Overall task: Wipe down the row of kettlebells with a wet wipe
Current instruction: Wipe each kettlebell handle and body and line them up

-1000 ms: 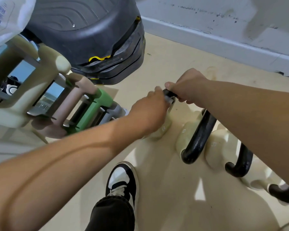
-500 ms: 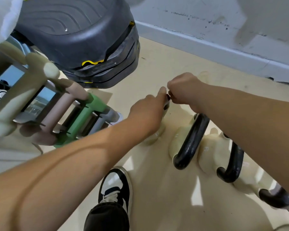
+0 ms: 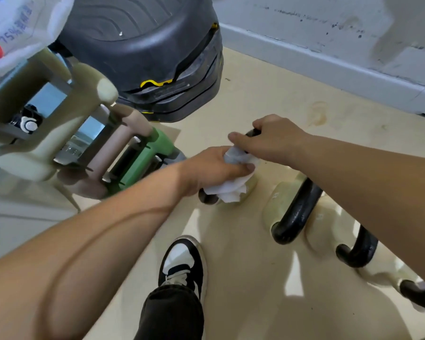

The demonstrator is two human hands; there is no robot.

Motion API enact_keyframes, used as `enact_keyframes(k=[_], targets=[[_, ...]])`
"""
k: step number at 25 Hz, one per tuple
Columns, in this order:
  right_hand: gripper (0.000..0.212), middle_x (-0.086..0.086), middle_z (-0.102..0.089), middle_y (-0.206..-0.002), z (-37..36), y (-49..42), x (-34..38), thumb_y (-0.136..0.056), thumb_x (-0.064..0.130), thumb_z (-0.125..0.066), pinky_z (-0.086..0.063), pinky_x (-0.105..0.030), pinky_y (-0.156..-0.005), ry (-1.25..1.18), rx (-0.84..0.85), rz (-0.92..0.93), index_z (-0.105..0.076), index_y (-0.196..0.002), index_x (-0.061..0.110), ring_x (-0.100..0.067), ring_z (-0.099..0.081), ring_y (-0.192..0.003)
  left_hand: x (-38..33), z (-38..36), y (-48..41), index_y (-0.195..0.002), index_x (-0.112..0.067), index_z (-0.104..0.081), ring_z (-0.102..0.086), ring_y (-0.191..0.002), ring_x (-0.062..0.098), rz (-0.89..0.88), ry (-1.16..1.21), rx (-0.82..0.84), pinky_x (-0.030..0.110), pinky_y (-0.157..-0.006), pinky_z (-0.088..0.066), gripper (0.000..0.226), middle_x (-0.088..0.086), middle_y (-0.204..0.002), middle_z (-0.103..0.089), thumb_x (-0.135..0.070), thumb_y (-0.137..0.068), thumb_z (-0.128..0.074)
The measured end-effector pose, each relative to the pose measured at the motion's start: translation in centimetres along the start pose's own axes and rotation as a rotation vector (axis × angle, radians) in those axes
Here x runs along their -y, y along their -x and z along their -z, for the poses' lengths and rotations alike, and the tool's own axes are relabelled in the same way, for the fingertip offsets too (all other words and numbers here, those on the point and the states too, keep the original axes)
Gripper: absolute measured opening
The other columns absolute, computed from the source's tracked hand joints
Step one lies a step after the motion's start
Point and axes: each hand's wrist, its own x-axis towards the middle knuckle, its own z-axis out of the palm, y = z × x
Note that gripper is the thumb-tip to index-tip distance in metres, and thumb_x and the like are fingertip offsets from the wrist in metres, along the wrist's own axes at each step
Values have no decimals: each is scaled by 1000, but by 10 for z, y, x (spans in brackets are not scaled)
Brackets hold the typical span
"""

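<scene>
At the left end of the floor row of kettlebells (image 3: 295, 212), the first black handle (image 3: 206, 198) is gripped by the right hand (image 3: 272, 138). The wet wipe (image 3: 231, 190), bunched in the left hand (image 3: 214, 165), should be drawn fully around it.

Four kettlebells (image 3: 297, 212) stand in a row on the floor (image 3: 231, 266), running from the middle of the scene toward the near right. Each has a pale cream body and a glossy black loop handle. The first kettlebell (image 3: 252, 185), at the far left end, is mostly covered. The right hand (image 3: 275, 139) grips the far part of its handle, and the left hand (image 3: 212, 165) holds the wet wipe (image 3: 231, 191) bunched over the handle's near part. The wipe is white and crumpled (a loose tail hangs down over the cream body). The second kettlebell (image 3: 279, 204), third kettlebell (image 3: 322, 227) and fourth kettlebell (image 3: 378, 273) sit just beside one another, the fourth only partly in view.
</scene>
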Motion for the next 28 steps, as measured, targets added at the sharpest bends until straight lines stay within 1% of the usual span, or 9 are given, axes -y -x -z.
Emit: enact_keyframes(k=[3, 5, 8, 12, 15, 18, 21, 25, 28], targets=[[61, -3, -58, -124, -1, 4, -1, -94, 64, -55, -47, -35, -93, 8, 29, 25, -60, -124, 11, -27, -55, -115, 36, -39, 16, -129, -26, -54, -65, -94, 16, -120, -198, -442, 27, -72, -49, 38, -8, -108, -68, -33, -94, -65], [70, -3, -55, -141, -4, 4, -2, -94, 64, -56, -44, -36, -104, -62, 43, 35, -54, -140, 11, -28, -52, -129, 71, -66, 39, -149, -25, -36, -54, -113, 13, -268, -258, -606, 14, -86, -38, 61, -6, -132, -56, -15, -94, -61], [78, -2, -52, -137, -8, -2, 0, -91, 69, -56, -43, -36, -106, -83, 41, 30, -48, -147, 16, -24, -53, -122, 79, -66, 45, -155, -24, -28, -51, -112, 1, -290, -162, -584, 1, -86, -31, 68, -15, -132, -52, -11, -96, -59], [49, 6, -39, -107, -11, -8, -3, -89, 71, -56, -38, -32, -87, -80, 70, 35, -42, -102, 26, -20, -39, -97, 36, -40, 27, -133, -29, -44, -61, -75, 11, -52, -361, -512, 29, -59, -44, 41, -17, -82, -57, -38, -96, -59], [28, 3, -44, -102, -5, -8, -2, -99, 54, -55, -35, -31, -89, -140, 91, 36, -53, -87, 29, -21, -39, -101, -3, -17, -14, -138, -18, -40, -65, -102, 24, 6, -444, -283, 38, -79, -55, 54, -1, -111, -61, -36, -92, -61], [29, -4, -57, -120, 11, -7, -4, -108, 24, -43, -35, -29, -92, -241, 149, 18, -69, -116, 15, -22, -49, -112, -41, -13, -58, -150, -4, -23, -61, -117, 31, 38, -410, -214, 36, -87, -51, 71, 10, -127, -59, -28, -94, -58], [38, -5, -59, -139, 23, -5, -13, -105, 20, -45, -38, -27, -93, -162, 74, 0, -63, -139, 14, -24, -53, -126, -50, -21, -72, -149, 0, -27, -65, -105, 35, 27, -526, -363, 37, -79, -50, 68, 17, -123, -63, -23, -93, -58], [30, -6, -66, -108, 22, 3, -29, -101, 22, -48, -48, -32, -86, 100, -61, 13, -70, -118, 13, -26, -59, -100, -17, -44, -29, -160, -15, -5, -58, -82, 34, -139, -933, -530, 38, -62, -42, 82, 14, -117, -54, -8, -93, -51], [26, -4, -66, -112, 24, 9, -34, -99, 26, -49, -53, -36, -93, 126, -53, 13, -69, -113, 19, -26, -61, -101, 18, -54, 9, -162, -18, -2, -59, -83, 33, -242, -1099, -580, 37, -53, -35, 95, 17, -125, -49, 2, -86, -56]])
